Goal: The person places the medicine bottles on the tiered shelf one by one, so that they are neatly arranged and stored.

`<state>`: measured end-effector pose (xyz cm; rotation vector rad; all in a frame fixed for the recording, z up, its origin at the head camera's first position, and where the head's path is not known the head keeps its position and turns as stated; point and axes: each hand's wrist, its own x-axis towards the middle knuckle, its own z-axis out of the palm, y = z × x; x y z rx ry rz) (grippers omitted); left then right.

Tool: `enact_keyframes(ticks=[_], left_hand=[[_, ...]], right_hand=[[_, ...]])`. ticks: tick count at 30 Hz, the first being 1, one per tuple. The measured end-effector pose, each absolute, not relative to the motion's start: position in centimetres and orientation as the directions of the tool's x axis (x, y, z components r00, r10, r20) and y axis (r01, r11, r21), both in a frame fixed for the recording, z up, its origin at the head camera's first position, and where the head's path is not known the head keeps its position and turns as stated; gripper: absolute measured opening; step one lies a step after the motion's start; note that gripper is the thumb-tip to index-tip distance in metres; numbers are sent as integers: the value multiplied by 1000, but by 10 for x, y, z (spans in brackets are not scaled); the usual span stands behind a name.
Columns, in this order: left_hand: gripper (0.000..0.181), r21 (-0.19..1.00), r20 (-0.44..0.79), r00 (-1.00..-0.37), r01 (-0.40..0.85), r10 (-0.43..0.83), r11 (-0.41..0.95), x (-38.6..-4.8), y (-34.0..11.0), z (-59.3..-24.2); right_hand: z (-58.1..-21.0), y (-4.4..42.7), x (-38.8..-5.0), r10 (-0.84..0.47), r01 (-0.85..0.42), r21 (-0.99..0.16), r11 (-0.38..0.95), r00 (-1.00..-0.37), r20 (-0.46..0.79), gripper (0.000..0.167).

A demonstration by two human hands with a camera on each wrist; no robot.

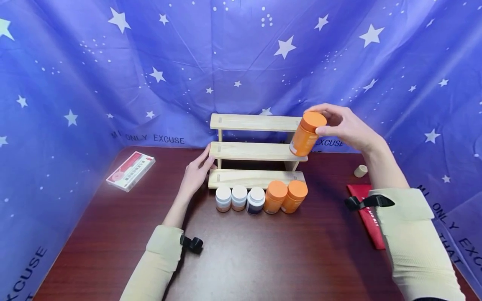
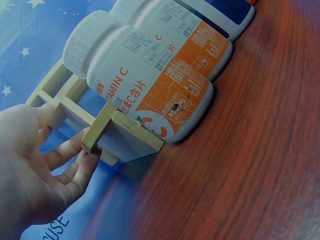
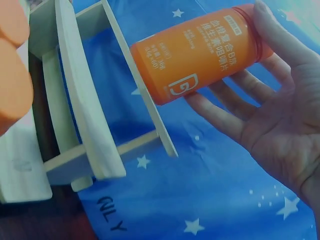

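My right hand (image 1: 340,123) grips an orange supplement bottle (image 1: 306,134) near its cap, thumb on one side and fingers on the other. The bottle leans at the right end of a three-tier wooden display shelf (image 1: 260,151). In the right wrist view, the bottle's base (image 3: 150,75) is close to the top board; whether they touch I cannot tell. At the shelf's left end, my left hand (image 1: 196,173) holds the wood, its fingers bent against the board ends in the left wrist view. Before the bottom tier stand white bottles (image 1: 239,197) and two orange-capped bottles (image 1: 276,197).
A red-and-white medicine box (image 1: 130,171) lies on the left of the dark wood table (image 1: 241,259). Toward the right are a small beige cylinder (image 1: 360,171) and a red first aid pouch (image 1: 370,221), partly under the right forearm. Blue star-printed cloth (image 1: 180,62) hangs behind the shelf.
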<state>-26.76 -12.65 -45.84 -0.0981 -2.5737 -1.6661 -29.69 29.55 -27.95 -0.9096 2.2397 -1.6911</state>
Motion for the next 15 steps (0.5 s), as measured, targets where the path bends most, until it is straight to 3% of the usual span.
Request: enact_keyframes(ticks=[15], left_hand=[[53,908,84,-996,87,24,410,-269,-128,-459]], right_hand=[[-256,251,-326,-521,-343,-924,171,-827,210,39]])
